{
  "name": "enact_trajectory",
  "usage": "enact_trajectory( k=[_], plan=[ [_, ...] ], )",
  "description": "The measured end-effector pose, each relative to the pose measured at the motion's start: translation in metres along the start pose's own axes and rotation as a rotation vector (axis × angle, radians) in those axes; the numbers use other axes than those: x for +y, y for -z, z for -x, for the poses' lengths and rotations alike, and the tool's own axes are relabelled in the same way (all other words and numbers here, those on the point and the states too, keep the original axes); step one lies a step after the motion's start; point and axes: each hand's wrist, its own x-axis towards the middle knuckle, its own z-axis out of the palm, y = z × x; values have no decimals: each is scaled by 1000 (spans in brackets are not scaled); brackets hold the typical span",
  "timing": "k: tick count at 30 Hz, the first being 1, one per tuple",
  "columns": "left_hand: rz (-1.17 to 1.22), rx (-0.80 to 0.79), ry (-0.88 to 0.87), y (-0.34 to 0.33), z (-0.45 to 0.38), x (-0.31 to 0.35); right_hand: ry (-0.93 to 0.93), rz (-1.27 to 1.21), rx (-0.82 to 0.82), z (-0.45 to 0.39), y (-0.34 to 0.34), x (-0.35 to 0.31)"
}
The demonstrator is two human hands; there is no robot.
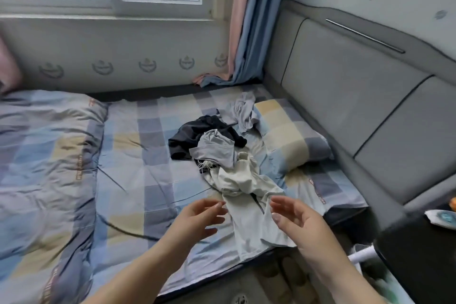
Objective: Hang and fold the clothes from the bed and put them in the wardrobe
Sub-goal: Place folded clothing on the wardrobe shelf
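Observation:
A loose pile of clothes lies on the checked bed sheet (158,155). A pale cream garment (249,219) stretches from the pile toward the bed's near edge. Behind it lie a grey top (217,149), a black garment (195,134) and another light grey piece (243,112) against the pillow. My left hand (197,217) hovers just left of the cream garment, fingers relaxed and spread. My right hand (296,219) hovers over its right edge, fingers loosely extended. Neither hand holds anything. No wardrobe is in view.
A folded checked duvet (47,168) covers the bed's left side. A checked pillow (291,136) lies by the grey padded headboard (345,96). A dark bedside table (419,254) with small items stands at the right. Window and curtain (244,32) are behind the bed.

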Motion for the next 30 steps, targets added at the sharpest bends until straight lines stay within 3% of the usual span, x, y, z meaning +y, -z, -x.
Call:
enact_trajectory(
  k=[10, 21, 30],
  plan=[
    [8, 140, 126, -17, -166, 25, -75, -60, -42, -195, 46, 29],
    [25, 230, 264, -22, -370, -11, -215, 56, -76, -387, 62, 132],
    [-312, 223, 233, 16, -540, -84, -222, 346, -161, -561, 2, 262]
  ],
)
